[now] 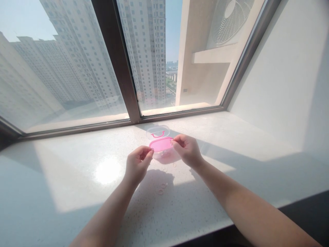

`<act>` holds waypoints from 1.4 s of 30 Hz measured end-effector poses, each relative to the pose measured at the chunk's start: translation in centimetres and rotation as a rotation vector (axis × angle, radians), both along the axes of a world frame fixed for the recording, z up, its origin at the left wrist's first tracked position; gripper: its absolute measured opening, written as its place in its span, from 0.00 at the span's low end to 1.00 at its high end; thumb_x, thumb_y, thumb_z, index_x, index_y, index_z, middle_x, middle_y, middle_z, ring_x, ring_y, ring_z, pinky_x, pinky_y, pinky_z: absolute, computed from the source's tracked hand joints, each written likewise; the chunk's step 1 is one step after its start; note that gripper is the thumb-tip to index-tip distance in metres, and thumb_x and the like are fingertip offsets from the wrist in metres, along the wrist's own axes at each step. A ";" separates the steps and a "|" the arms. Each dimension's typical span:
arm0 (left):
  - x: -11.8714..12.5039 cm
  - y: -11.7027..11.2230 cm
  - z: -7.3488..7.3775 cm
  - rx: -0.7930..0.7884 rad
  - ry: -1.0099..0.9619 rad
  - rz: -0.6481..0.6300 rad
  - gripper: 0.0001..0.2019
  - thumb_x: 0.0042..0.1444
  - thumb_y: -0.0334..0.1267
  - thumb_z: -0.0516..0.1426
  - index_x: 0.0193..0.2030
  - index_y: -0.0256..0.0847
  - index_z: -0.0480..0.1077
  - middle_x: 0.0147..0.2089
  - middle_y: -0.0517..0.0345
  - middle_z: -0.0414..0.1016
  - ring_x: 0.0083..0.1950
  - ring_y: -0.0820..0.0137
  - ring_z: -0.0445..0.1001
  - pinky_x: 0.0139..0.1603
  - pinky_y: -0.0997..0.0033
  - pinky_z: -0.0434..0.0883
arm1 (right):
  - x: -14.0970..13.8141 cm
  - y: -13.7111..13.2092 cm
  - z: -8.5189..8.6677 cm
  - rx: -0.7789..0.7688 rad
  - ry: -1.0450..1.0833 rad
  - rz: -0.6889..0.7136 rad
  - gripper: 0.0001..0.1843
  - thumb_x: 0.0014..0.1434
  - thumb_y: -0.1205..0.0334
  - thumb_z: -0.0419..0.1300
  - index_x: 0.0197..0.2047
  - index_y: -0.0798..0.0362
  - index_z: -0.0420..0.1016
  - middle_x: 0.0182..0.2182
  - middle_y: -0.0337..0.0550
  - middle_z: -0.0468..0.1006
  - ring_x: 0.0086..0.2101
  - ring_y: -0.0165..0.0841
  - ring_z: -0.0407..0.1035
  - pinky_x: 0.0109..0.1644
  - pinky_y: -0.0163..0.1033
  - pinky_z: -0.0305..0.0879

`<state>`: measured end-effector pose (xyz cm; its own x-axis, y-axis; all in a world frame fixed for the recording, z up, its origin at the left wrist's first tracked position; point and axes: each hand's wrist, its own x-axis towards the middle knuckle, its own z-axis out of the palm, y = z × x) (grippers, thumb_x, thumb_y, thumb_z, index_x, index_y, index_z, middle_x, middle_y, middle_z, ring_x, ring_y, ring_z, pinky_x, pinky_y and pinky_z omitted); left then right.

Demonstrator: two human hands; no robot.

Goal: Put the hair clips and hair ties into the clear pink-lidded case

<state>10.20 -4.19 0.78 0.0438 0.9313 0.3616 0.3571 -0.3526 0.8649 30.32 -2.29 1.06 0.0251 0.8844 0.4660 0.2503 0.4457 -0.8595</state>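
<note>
My left hand (138, 162) pinches a small thin hair tie (152, 149) between thumb and fingertips, at the left end of a pink oval box (161, 144). At the box's right end, my right hand (187, 148) pinches another small dark loop (171, 139), which looks like a hair tie too. The box stands open. Its clear lid (157, 131) with a pink curved handle lies tilted back toward the window. Pale small hair ties (160, 191) lie on the sill in front of the box. What sits inside the box's lower part is blurred.
The box stands on a white speckled windowsill (84, 195) with bright sun glare at the left. A dark-framed window (133, 118) borders the far side. A white wall (277, 96) rises at the right. The sill's front edge drops to a dark area at lower right.
</note>
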 end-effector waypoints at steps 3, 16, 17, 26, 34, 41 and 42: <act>0.0 0.0 0.1 0.005 -0.003 -0.005 0.07 0.56 0.38 0.57 0.33 0.37 0.74 0.23 0.61 0.72 0.22 0.75 0.68 0.23 0.76 0.64 | -0.1 -0.1 0.1 -0.009 -0.029 0.031 0.10 0.56 0.61 0.59 0.26 0.56 0.73 0.19 0.37 0.69 0.21 0.28 0.61 0.24 0.32 0.56; 0.1 0.1 -0.1 0.014 0.024 -0.007 0.07 0.56 0.38 0.58 0.33 0.37 0.74 0.23 0.60 0.73 0.22 0.74 0.68 0.23 0.76 0.65 | -0.1 -0.2 0.1 -0.023 -0.064 0.057 0.10 0.56 0.60 0.59 0.26 0.57 0.73 0.19 0.37 0.69 0.22 0.27 0.60 0.25 0.32 0.55; 0.1 0.1 -0.1 0.012 0.030 -0.004 0.07 0.56 0.38 0.58 0.33 0.37 0.74 0.23 0.60 0.72 0.22 0.74 0.68 0.23 0.76 0.65 | -0.1 -0.2 0.1 -0.023 -0.065 0.060 0.10 0.56 0.60 0.59 0.26 0.57 0.73 0.19 0.37 0.69 0.22 0.27 0.60 0.25 0.32 0.56; 0.1 0.1 -0.1 0.018 0.027 -0.010 0.08 0.56 0.39 0.58 0.33 0.36 0.74 0.23 0.60 0.73 0.22 0.75 0.68 0.23 0.76 0.65 | -0.2 -0.3 0.2 -0.009 -0.079 0.083 0.11 0.57 0.60 0.59 0.27 0.57 0.74 0.20 0.37 0.69 0.22 0.27 0.60 0.25 0.32 0.57; 0.1 -0.1 -0.1 0.014 0.041 -0.010 0.08 0.56 0.38 0.58 0.32 0.37 0.74 0.23 0.60 0.73 0.22 0.74 0.69 0.23 0.76 0.66 | -0.2 -0.4 0.2 0.017 -0.127 0.098 0.10 0.57 0.62 0.58 0.27 0.56 0.75 0.20 0.38 0.70 0.22 0.28 0.61 0.25 0.32 0.57; 0.2 0.0 0.0 0.034 0.051 -0.021 0.08 0.57 0.39 0.58 0.32 0.36 0.75 0.23 0.60 0.73 0.22 0.74 0.69 0.23 0.76 0.65 | -0.2 -0.3 0.2 0.021 -0.127 0.094 0.10 0.57 0.62 0.58 0.27 0.56 0.75 0.20 0.38 0.71 0.22 0.28 0.61 0.26 0.33 0.58; 0.2 0.0 0.0 0.033 0.051 -0.022 0.08 0.57 0.39 0.58 0.32 0.36 0.75 0.23 0.60 0.73 0.22 0.74 0.69 0.23 0.76 0.66 | -0.2 -0.3 0.1 0.024 -0.127 0.093 0.10 0.57 0.62 0.58 0.27 0.56 0.75 0.20 0.38 0.70 0.22 0.28 0.61 0.25 0.32 0.57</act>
